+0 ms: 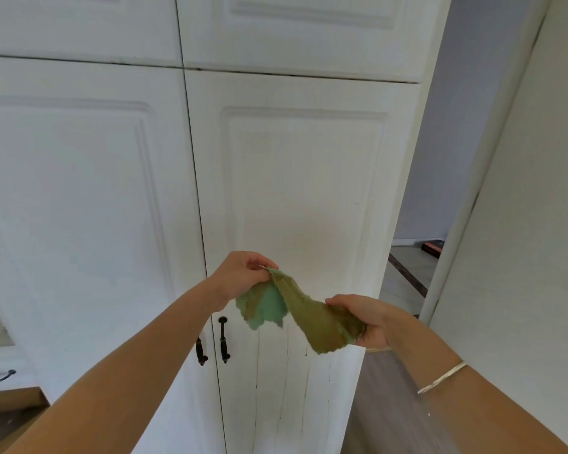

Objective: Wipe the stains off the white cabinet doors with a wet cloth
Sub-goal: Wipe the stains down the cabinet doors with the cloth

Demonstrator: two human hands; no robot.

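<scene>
We are holding the cloth stretched between both hands, in front of the lower part of the right-hand cabinet door and, as far as we can tell, not touching it. Our left hand is pinching the upper corner between thumb and fingertips, while our right hand is gripping the lower end with fingers curled round a bunch of it. We are judging it soft, limp and light, a little heavier for being wet, since it is sagging and twisting between the grips. It is not fragile, so gathering it into a pad under one palm should give firmer pressure than holding it by the corners. It is showing a dull olive face and a paler mint one, with ragged edges. Behind it, the door is carrying a faint yellowish stain and thin dark drip lines lower down.
</scene>
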